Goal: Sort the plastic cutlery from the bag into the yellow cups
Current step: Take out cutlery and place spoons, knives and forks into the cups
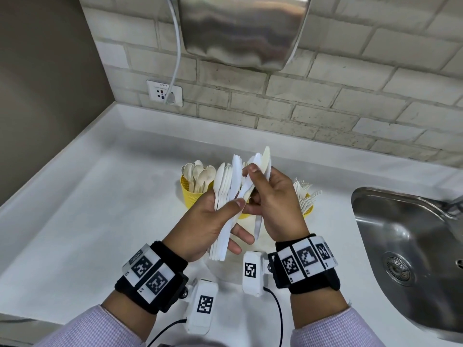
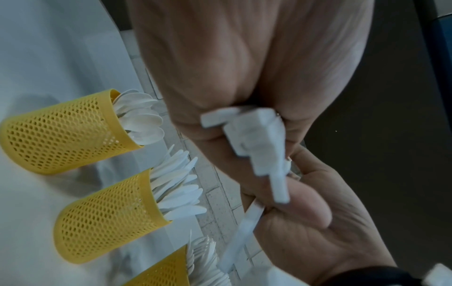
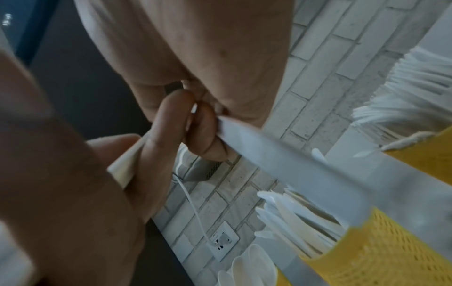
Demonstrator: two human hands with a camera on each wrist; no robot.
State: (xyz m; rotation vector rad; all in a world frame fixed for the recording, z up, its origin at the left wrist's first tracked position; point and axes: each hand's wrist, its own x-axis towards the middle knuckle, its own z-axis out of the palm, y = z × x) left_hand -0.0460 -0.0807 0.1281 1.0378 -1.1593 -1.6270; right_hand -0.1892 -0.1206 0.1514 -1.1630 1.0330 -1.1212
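In the head view my left hand [image 1: 208, 221] grips a fanned bundle of white plastic cutlery [image 1: 226, 189], spoons and knives, thumb across its front. My right hand [image 1: 275, 196] pinches a few white knives [image 1: 261, 161] pulled from that bundle, blades up. Behind the hands stand three yellow mesh cups. The left cup [image 1: 191, 196] holds spoons, the right cup [image 1: 308, 209] holds forks, and the middle one [image 1: 242, 216] is mostly hidden. The left wrist view shows the spoon cup [image 2: 61, 131], the knife cup [image 2: 105, 216] and the fork cup [image 2: 166, 271]. A knife [image 3: 293, 164] crosses the right wrist view.
The white counter [image 1: 100, 209] runs to a steel sink [image 1: 406, 246] at the right. On the brick wall are a socket [image 1: 164, 92] with a white cable and a steel appliance [image 1: 240, 28] overhead. A grey wall closes the left side.
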